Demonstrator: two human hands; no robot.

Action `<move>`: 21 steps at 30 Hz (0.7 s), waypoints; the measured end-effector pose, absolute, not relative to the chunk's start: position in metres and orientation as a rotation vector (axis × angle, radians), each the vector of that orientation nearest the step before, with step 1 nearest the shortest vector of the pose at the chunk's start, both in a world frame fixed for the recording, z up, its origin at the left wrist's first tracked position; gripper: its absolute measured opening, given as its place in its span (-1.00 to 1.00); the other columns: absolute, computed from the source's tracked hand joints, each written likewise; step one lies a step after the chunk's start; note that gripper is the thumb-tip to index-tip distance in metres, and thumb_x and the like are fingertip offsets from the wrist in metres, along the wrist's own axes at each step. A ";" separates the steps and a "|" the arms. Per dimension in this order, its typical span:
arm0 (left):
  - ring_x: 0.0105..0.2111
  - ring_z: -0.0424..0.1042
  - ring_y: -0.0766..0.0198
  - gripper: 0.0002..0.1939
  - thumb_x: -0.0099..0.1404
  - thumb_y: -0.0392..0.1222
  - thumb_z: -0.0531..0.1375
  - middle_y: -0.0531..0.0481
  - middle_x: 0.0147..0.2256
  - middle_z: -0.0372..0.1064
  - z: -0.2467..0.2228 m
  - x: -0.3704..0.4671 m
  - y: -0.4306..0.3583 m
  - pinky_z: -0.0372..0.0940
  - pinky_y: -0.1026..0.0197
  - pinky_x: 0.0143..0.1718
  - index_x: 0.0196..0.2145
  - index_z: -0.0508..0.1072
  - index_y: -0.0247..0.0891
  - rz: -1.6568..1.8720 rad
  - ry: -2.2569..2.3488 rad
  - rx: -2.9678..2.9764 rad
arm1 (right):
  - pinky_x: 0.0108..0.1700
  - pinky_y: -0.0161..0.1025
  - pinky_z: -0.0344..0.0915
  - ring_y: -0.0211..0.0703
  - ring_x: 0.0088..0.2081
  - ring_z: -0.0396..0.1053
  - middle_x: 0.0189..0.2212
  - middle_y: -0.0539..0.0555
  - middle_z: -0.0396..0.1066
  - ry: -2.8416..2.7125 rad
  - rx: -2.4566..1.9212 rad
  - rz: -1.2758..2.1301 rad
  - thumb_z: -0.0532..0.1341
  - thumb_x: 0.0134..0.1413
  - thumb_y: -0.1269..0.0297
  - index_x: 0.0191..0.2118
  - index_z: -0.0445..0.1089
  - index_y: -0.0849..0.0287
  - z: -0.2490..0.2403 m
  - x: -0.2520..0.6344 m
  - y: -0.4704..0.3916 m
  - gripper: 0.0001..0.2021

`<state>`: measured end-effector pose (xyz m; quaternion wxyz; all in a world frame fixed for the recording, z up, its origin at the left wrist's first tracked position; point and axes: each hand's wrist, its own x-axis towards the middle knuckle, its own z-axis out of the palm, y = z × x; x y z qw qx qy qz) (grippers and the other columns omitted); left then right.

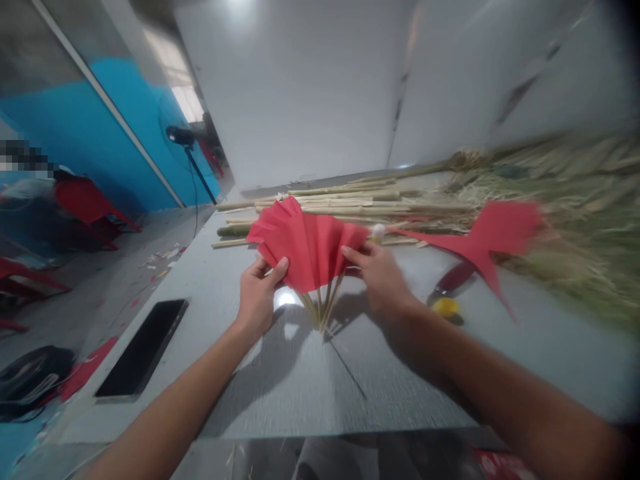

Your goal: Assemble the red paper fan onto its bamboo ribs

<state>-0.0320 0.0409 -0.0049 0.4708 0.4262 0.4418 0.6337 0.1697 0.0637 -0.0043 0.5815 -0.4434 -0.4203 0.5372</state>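
A red folding fan point(314, 250) with thin bamboo ribs is spread above the table, its ribs meeting at a point near the tabletop. My left hand point(260, 290) pinches the fan's left edge, thumb on the front of the red sheet. At the right edge, my right hand point(379, 270) grips the fan between thumb and fingers. A thin dark stick or wire point(349, 372) runs from the base of the ribs toward me. Just beyond my right hand is a small white-capped item point(377, 231), partly hidden.
Bamboo sticks point(320, 201) lie along the back. To the right are a red paper offcut point(480, 243), a dark red handled tool point(455, 277), a yellow round object point(446, 307) and shredded fibres point(575, 267). A phone point(143, 347) lies at the left; red chairs point(90, 203) stand beyond.
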 end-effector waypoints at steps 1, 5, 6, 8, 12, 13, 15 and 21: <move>-0.39 0.45 0.32 -0.59 0.05 0.01 0.47 -0.06 -0.19 0.57 -0.005 -0.032 0.041 0.38 0.25 -0.32 -0.21 0.60 -0.28 1.558 1.082 1.039 | -0.09 0.05 0.46 -0.05 -0.27 0.51 -0.25 0.09 0.58 -0.982 -1.031 1.257 0.36 0.01 0.19 -0.21 0.51 0.12 -0.004 0.171 0.064 -0.79; -0.35 0.46 0.30 -0.60 0.12 0.02 0.43 -0.09 -0.15 0.55 -0.008 -0.033 0.042 0.41 0.21 -0.26 -0.17 0.58 -0.29 1.569 1.070 1.046 | -0.06 0.06 0.46 0.00 -0.19 0.51 -0.22 0.09 0.58 -1.078 -0.994 1.222 0.40 0.01 0.18 -0.19 0.50 0.10 -0.005 0.175 0.064 -0.76; -0.34 0.47 0.29 -0.60 0.13 0.02 0.42 -0.09 -0.17 0.55 -0.008 -0.033 0.042 0.41 0.21 -0.26 -0.17 0.57 -0.29 1.571 1.064 1.046 | -0.04 0.06 0.45 0.01 -0.17 0.51 -0.20 0.10 0.58 -1.111 -0.982 1.213 0.41 0.00 0.18 -0.18 0.50 0.10 -0.006 0.175 0.064 -0.75; -0.32 0.48 0.26 -0.59 0.15 0.04 0.41 -0.09 -0.18 0.56 -0.010 -0.033 0.043 0.40 0.22 -0.27 -0.14 0.56 -0.29 1.574 1.052 1.040 | -0.04 0.06 0.45 0.01 -0.16 0.51 -0.18 0.12 0.57 -1.147 -0.963 1.228 0.42 0.00 0.21 -0.19 0.51 0.12 -0.008 0.176 0.064 -0.76; -0.34 0.51 0.27 -0.52 0.13 0.07 0.41 -0.08 -0.20 0.57 -0.009 -0.032 0.043 0.37 0.27 -0.34 -0.09 0.52 -0.26 1.578 1.057 0.984 | -0.06 0.03 0.46 0.00 -0.20 0.52 -0.19 0.11 0.58 -1.129 -0.917 1.306 0.39 0.03 0.26 -0.21 0.51 0.12 -0.009 0.174 0.064 -0.83; -0.38 0.50 0.29 -0.51 0.11 0.08 0.42 -0.06 -0.24 0.57 -0.009 -0.031 0.043 0.36 0.28 -0.37 -0.09 0.50 -0.25 1.557 1.065 0.960 | -0.06 0.04 0.47 -0.01 -0.20 0.52 -0.20 0.10 0.58 -1.128 -0.908 1.316 0.39 0.03 0.27 -0.22 0.51 0.11 -0.008 0.174 0.064 -0.83; -0.47 0.48 0.33 -0.45 0.04 0.04 0.47 -0.01 -0.31 0.57 -0.007 -0.029 0.040 0.33 0.30 -0.43 -0.08 0.47 -0.22 1.482 1.074 0.913 | -0.03 0.05 0.46 -0.02 -0.20 0.52 -0.20 0.09 0.59 -1.138 -0.894 1.324 0.40 0.01 0.28 -0.22 0.53 0.10 -0.007 0.173 0.064 -0.82; -0.43 0.53 0.27 -0.40 -0.16 -0.23 0.56 -0.06 -0.35 0.58 -0.007 -0.017 0.032 0.38 0.24 -0.34 -0.13 0.50 -0.31 1.235 0.995 0.897 | -0.02 0.00 0.46 -0.05 -0.17 0.53 -0.16 0.11 0.58 -1.166 -0.889 1.302 0.44 -0.08 0.24 -0.14 0.53 0.14 -0.005 0.172 0.062 -0.67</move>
